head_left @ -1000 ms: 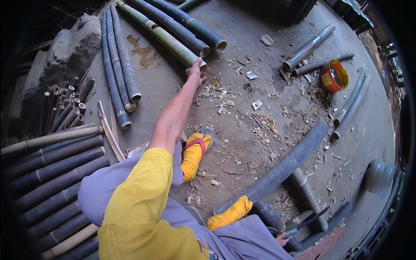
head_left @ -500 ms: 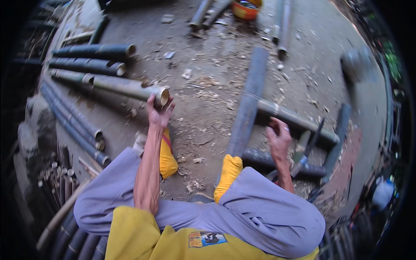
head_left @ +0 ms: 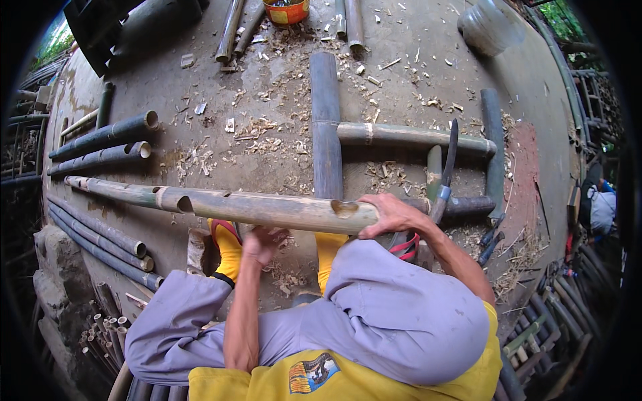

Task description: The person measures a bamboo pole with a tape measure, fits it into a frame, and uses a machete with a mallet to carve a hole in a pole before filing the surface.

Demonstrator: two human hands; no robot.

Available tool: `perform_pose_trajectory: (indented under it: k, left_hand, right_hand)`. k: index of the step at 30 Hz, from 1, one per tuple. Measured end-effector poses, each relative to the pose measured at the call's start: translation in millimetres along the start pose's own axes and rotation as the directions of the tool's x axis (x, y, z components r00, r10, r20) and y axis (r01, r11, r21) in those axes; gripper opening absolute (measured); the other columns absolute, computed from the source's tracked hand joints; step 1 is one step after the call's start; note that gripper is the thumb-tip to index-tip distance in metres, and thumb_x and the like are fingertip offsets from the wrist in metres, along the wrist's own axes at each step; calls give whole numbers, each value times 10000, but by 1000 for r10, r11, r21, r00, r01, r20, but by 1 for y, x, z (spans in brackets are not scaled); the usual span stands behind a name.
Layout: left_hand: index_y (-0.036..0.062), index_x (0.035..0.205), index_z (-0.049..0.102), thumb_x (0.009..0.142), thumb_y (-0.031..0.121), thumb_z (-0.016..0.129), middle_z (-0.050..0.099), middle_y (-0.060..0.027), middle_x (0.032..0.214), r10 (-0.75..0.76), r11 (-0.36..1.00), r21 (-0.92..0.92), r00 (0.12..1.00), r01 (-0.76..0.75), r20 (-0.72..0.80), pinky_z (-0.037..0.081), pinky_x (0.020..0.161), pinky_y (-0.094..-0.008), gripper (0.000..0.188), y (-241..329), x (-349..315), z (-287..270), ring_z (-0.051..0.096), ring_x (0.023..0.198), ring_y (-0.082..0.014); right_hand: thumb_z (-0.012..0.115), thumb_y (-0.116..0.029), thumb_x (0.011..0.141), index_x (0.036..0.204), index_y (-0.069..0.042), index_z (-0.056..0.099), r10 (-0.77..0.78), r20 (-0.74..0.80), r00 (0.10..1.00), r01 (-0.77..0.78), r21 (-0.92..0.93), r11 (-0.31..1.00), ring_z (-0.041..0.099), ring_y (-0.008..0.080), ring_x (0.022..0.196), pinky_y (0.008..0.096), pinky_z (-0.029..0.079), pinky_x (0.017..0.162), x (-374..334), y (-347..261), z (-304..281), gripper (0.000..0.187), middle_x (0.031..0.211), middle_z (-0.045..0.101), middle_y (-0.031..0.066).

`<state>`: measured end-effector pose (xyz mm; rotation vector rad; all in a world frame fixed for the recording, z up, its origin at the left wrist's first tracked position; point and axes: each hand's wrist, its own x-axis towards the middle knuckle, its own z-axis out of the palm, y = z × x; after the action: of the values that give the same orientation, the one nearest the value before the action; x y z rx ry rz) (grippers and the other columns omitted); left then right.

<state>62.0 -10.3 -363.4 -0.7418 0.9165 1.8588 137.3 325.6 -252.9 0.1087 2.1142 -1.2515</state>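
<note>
A long pale bamboo pole (head_left: 267,208) with several notches cut in it lies crosswise in front of my knees. My right hand (head_left: 393,215) is wrapped round its right end, beside a wide scooped notch. Just below the pole's middle is my left hand (head_left: 262,244), its fingers apart and pointing right. Whether those fingers touch the underside is hard to see. Behind the pole, a thick dark bamboo piece (head_left: 326,120) runs away from me, between my feet and the shavings. A curved-blade knife (head_left: 449,164) stands tilted to the right of my right hand.
At right, a bamboo crosspiece (head_left: 418,138) reaches from the dark piece to a bamboo post (head_left: 492,134). Cut bamboo tubes (head_left: 103,160) lie at left, near a rough stone block (head_left: 63,267). An orange bucket (head_left: 286,13) and a translucent plastic container (head_left: 491,28) are farther off.
The notched pole has swung and slid rightward across my front. My right hand has come over and gripped its right end, while my left hand has left that end. The view has shifted too.
</note>
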Motion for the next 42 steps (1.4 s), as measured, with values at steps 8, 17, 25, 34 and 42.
perform_pose_trajectory:
  k: [8, 17, 25, 34, 42]
  left_hand:
    - [-14, 1196, 489, 714, 637, 611, 554, -138, 1161, 609, 727, -424, 793, -540, 35, 329, 1022, -481, 819, 87, 0, -22, 528, 1081, -286]
    - [-3, 1075, 503, 689, 453, 637, 562, -113, 978, 713, 668, -300, 701, -681, -3, 422, 912, -436, 613, 90, -3, 24, 551, 930, -259]
    - [-50, 1135, 419, 686, 521, 580, 464, -165, 1060, 923, 342, -105, 312, -934, 226, 315, 1028, -473, 745, 229, -92, 153, 473, 1040, -320]
    - [-127, 1280, 285, 771, 385, 481, 393, -298, 1257, 918, 95, 119, 133, -988, 373, 227, 1079, -554, 748, 199, -130, 309, 378, 1230, -416]
    - [-115, 1341, 216, 802, 406, 514, 305, -329, 1345, 339, 524, -62, 142, -849, 930, 232, 1080, -536, 806, 201, -102, 338, 337, 1254, -452]
  right_hand:
    - [758, -325, 531, 1145, 37, 519, 155, 18, 988, -152, -115, 982, 572, 346, 987, 386, 454, 868, -80, 20, -8, 752, 1062, 591, 213]
    - [801, -132, 502, 1126, -18, 487, -4, -457, 889, -99, -202, 974, 533, 367, 994, 414, 440, 879, -81, 66, 29, 708, 1049, 541, 182]
    - [780, -115, 535, 1177, -9, 471, -280, -783, 556, 92, -277, 956, 530, 361, 1044, 434, 437, 913, 54, 40, 38, 720, 1111, 554, 187]
    - [798, -199, 589, 1238, -28, 464, -206, -849, 487, 84, -189, 978, 484, 333, 1120, 426, 401, 951, 114, 29, 43, 749, 1169, 534, 181]
    - [700, -218, 707, 1264, -48, 446, 138, -990, -23, -639, 121, 760, 460, 341, 1100, 445, 385, 938, -28, 133, 5, 636, 1200, 470, 186]
